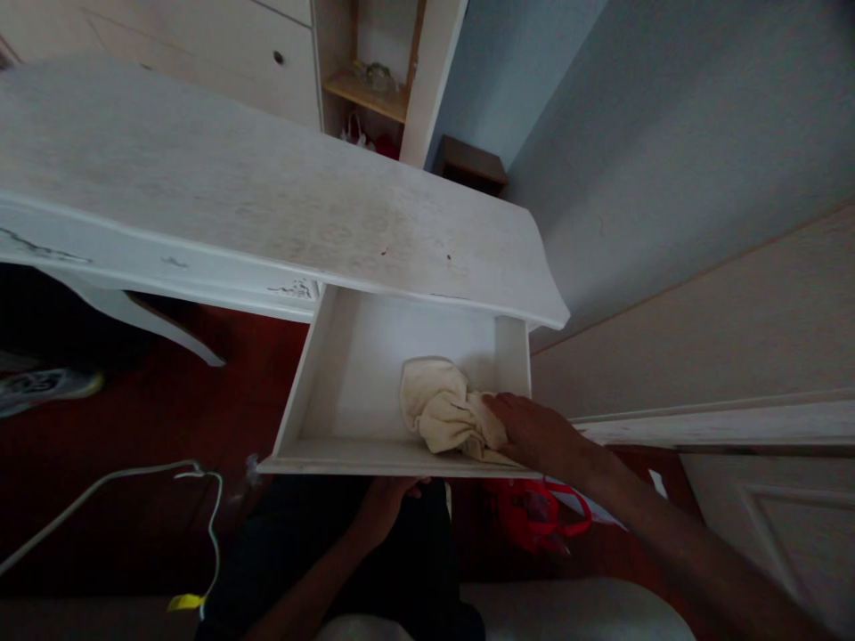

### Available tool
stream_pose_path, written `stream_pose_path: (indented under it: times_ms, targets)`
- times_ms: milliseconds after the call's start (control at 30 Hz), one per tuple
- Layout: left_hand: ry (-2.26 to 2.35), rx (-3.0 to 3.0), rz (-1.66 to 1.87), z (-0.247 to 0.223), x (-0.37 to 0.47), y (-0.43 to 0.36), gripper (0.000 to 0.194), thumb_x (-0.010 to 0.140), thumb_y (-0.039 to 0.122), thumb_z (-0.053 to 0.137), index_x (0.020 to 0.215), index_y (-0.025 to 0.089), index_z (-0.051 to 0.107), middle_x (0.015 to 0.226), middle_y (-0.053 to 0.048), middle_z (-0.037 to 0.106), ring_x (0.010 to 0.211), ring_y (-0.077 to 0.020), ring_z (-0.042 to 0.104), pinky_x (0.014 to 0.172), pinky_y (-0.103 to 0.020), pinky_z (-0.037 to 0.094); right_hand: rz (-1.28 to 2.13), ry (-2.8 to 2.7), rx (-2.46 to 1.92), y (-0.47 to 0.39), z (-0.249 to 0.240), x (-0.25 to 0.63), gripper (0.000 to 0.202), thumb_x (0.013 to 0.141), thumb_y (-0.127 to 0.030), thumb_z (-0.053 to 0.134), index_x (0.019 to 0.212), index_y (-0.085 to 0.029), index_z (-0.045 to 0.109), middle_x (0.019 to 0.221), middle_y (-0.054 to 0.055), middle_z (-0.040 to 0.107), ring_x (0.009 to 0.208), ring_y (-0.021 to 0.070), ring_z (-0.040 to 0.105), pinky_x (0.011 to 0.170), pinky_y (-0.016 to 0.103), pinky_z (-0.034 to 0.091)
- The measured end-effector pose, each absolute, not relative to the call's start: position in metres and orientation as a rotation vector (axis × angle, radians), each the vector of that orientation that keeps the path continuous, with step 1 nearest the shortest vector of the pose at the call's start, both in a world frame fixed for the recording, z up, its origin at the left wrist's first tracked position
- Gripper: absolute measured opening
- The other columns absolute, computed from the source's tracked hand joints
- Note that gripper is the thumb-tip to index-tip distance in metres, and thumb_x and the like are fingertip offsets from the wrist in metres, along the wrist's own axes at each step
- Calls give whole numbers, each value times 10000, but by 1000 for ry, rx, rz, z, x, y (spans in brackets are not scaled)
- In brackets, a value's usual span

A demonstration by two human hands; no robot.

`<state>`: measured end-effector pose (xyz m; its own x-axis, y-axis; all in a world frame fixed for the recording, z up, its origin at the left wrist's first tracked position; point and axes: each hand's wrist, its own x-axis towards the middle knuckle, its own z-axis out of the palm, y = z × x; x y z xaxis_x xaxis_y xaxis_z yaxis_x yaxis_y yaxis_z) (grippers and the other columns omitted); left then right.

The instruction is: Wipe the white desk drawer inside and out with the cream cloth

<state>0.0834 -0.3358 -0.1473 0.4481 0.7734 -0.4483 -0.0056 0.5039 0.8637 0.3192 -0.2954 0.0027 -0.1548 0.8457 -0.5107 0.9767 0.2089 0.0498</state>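
Note:
A crumpled cream cloth lies in the front right part of a pulled-out white drawer. My right hand reaches over the drawer's right front corner, its fingers closed on the cloth's right end. Below the drawer's front edge, my left hand is close to my dark-clothed lap. The drawer front hides part of that hand; the fingers that show are loosely stretched out, with nothing visible in them.
The drawer belongs to a worn white table. A wall runs along the right. On the dark red floor are a red bag and a white cable. Behind the table stands a white cabinet with shelves.

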Motion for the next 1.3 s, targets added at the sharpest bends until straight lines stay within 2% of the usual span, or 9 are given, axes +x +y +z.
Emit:
stream_pose_path:
  times_ms: [133,233,467,633,733,867,1033,1133,1300]
  targets:
    - [985,933,589,-149,85,-337,360,756,463,499,748,166,702,851,-80,736,748,-208,639,770,-360,515,-312,2020,1648,-287,-14,309,573,843,-72,509,1402,-140,405,1236,180,601,1098,284,604,838,366,517]
    - [980,949,596,-154,84,-338,369,769,468,497,780,165,706,862,-76,734,740,-203,639,765,-360,513,-239,1984,1697,-275,-23,301,387,885,-71,449,1259,-141,520,1140,165,626,1023,270,622,770,336,511]
    - [999,931,597,-156,84,-339,373,765,475,500,784,167,710,870,-78,742,723,-203,641,765,-364,512,106,2087,1761,-251,-22,302,289,944,-135,395,1152,-165,594,1299,184,543,1113,307,537,885,421,458]
    - [996,936,607,-151,84,-337,379,754,492,505,766,175,712,846,-72,739,708,-197,632,737,-357,517,301,2171,2088,-238,-30,308,469,943,-149,365,1408,-114,411,1497,218,353,1299,347,388,1010,493,374]
    - [986,950,601,-150,83,-337,401,754,509,500,772,173,718,842,-77,739,719,-203,637,749,-363,518,286,2162,2338,-242,-28,311,564,955,-289,391,1466,-66,300,1445,240,411,1317,349,388,1046,486,363]
    - [1004,953,586,-153,83,-338,392,768,497,490,787,180,720,860,-73,740,734,-204,639,788,-370,515,-135,2054,2502,-259,-34,312,695,959,-507,331,1472,-43,257,1399,265,458,1315,335,438,1055,468,386]
    - [968,969,617,-165,86,-342,389,805,468,464,811,168,712,864,-78,727,726,-197,627,760,-357,506,-536,1970,2559,-266,-76,289,1067,808,-706,480,1520,-45,38,1575,277,128,1475,361,100,1127,531,266]
    - [978,988,606,-167,86,-343,398,818,470,450,812,168,709,865,-76,723,720,-193,621,764,-356,492,-501,2004,2633,-253,-96,266,1227,705,-714,603,1522,-63,-41,1590,267,14,1470,403,-37,1108,604,237]
    - [965,971,622,-155,85,-342,382,811,479,471,792,173,700,866,-69,710,711,-184,608,760,-349,494,-439,2067,2756,-216,-102,253,1117,731,-629,628,1520,-124,20,1588,251,51,1471,397,14,1079,641,253]
